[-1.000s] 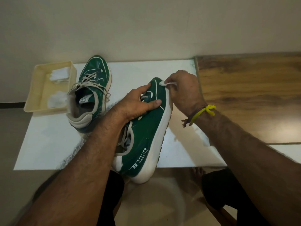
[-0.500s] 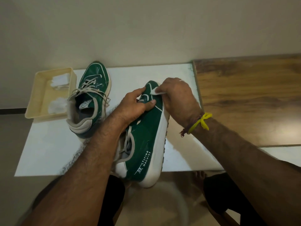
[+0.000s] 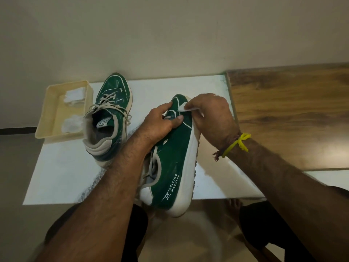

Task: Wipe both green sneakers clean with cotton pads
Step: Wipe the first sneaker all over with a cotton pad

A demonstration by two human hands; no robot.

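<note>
A green sneaker with a white sole (image 3: 175,163) lies tilted on its side at the front of the white board (image 3: 62,174), heel past the near edge. My left hand (image 3: 160,123) grips it over the laces, thumb on the green side. My right hand (image 3: 209,114) pinches a white cotton pad (image 3: 184,108) and presses it against the toe. The second green sneaker (image 3: 111,114) stands upright to the left, untouched.
A cream tray (image 3: 47,118) with cotton pads (image 3: 74,95) sits at the board's far left corner. A wooden surface (image 3: 292,114) adjoins the board on the right. A wall rises behind. My knees and a bare foot show below.
My right hand has slid the pad from the toe's right rim leftward onto the green toe top. The left hand keeps its grip.
</note>
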